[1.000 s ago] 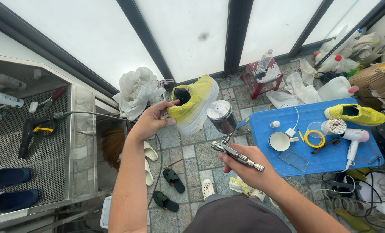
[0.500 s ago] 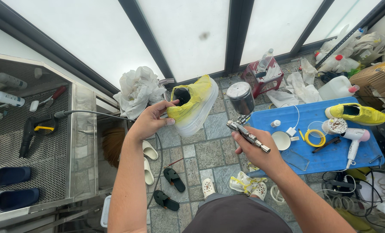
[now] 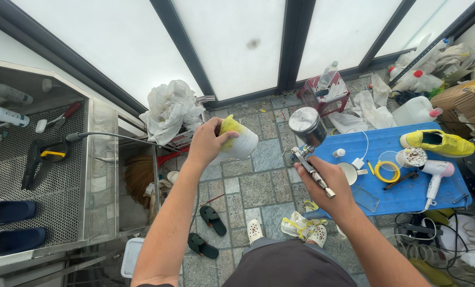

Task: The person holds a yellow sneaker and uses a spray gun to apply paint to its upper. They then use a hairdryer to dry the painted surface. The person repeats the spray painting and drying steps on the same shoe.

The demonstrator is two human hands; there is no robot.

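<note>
Left hand [image 3: 208, 142] clamped on yellow-and-white sneaker [image 3: 237, 141], centre frame, raised over stone-tile floor [image 3: 259, 188]. Right hand [image 3: 322, 180] wrapped round spray gun [image 3: 311, 159], metal cup [image 3: 307, 126] uppermost, just right of shoe. Risk: gun aimed off-line sends overspray onto left fingers; one-hand grip on shoe may slip. Second yellow sneaker [image 3: 440, 142] on blue table [image 3: 407, 194], right.

The shoe [image 3: 236, 139] sits in the left hand [image 3: 208, 141], left of the spray gun [image 3: 309, 151] in the right hand [image 3: 325, 183]; right of that, a low table [image 3: 407, 194] bears a second shoe [image 3: 438, 142] and a hair dryer [image 3: 436, 172]
</note>
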